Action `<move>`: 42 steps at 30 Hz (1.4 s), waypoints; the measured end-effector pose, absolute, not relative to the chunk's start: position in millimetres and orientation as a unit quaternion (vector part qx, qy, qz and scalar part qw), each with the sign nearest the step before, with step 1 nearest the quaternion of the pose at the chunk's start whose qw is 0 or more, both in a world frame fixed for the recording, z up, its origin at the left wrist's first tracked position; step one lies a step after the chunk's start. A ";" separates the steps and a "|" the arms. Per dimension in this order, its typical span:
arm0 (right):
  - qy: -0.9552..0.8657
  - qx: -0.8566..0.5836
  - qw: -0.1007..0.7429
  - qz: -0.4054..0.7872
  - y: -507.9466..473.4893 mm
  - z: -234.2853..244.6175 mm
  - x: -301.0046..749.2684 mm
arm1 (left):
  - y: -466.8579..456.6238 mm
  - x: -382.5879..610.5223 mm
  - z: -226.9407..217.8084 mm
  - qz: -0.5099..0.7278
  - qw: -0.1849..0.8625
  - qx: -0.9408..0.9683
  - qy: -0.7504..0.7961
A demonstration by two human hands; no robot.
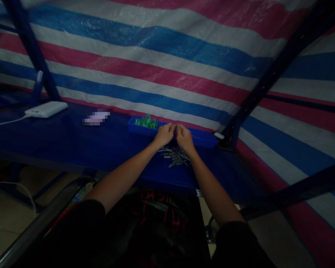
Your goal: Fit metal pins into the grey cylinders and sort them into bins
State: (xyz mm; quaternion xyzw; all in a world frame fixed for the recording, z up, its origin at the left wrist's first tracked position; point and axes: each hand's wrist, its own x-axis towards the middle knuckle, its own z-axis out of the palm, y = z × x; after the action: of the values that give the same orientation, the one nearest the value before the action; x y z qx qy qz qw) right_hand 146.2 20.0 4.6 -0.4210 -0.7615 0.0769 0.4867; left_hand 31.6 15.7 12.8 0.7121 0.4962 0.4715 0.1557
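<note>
My left hand [165, 134] and my right hand [184, 137] meet fingertip to fingertip over the front edge of the blue trays. Both are closed in a pinch, and whatever lies between the fingers is too small to make out. Below them, on the blue table [106, 149], is a loose pile of small grey metal parts [176, 156], long and thin. Green translucent pieces [146, 121] fill the left blue tray [141, 130]. Another blue tray [205, 137] runs to the right behind my right hand, its contents mostly hidden.
A white box-like device [47, 109] with a white cable rests at the table's left. A blurred pinkish item [97, 117] lies between it and the trays. Blue metal posts [257, 89] rise on both sides, before a striped plastic sheet [156, 63]. A small white object [219, 136] sits far right.
</note>
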 end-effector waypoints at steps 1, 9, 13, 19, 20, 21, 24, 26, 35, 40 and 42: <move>-0.760 -0.417 0.491 0.081 18.5 5.5 145.6 | 16.2 31.2 13.9 0.476 0.162 0.704 0.502; -0.736 -0.481 0.476 0.011 16.1 14.1 154.0 | 20.4 20.7 20.2 0.428 0.191 0.716 0.517; -0.645 -0.588 0.485 -0.054 25.0 19.2 180.4 | 16.4 8.2 19.3 0.218 0.156 0.791 0.550; -0.523 -0.728 0.437 -0.079 33.5 15.1 233.5 | 13.4 -0.9 15.4 0.089 0.119 0.791 0.593; -0.522 -0.731 0.433 -0.075 34.3 13.6 236.5 | 13.3 -0.4 15.4 0.087 0.114 0.788 0.599; -0.522 -0.732 0.432 -0.072 35.2 12.2 237.1 | 13.2 0.2 15.6 0.083 0.113 0.785 0.604; -0.545 -0.714 0.434 -0.062 37.6 9.8 228.4 | 11.9 2.7 16.9 0.069 0.124 0.783 0.606; -0.578 -0.686 0.439 -0.047 38.3 9.5 218.4 | 10.8 4.4 17.7 0.061 0.145 0.794 0.587; -0.718 -0.545 0.434 -0.003 31.3 6.4 180.4 | 18.6 2.8 11.2 0.057 0.143 0.812 0.563; -0.756 -0.510 0.409 0.023 26.7 4.7 168.3 | 11.5 3.8 17.6 0.006 0.135 0.810 0.571; -0.763 -0.508 0.398 0.029 25.3 4.9 166.8 | 9.8 4.3 19.9 -0.011 0.128 0.811 0.571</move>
State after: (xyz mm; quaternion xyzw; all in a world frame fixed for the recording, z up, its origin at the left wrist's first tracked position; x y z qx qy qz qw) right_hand 166.8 25.3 4.9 -0.5081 -0.7632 0.0291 0.3982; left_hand 4.3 9.8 19.9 0.8110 0.5708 -0.0106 0.1277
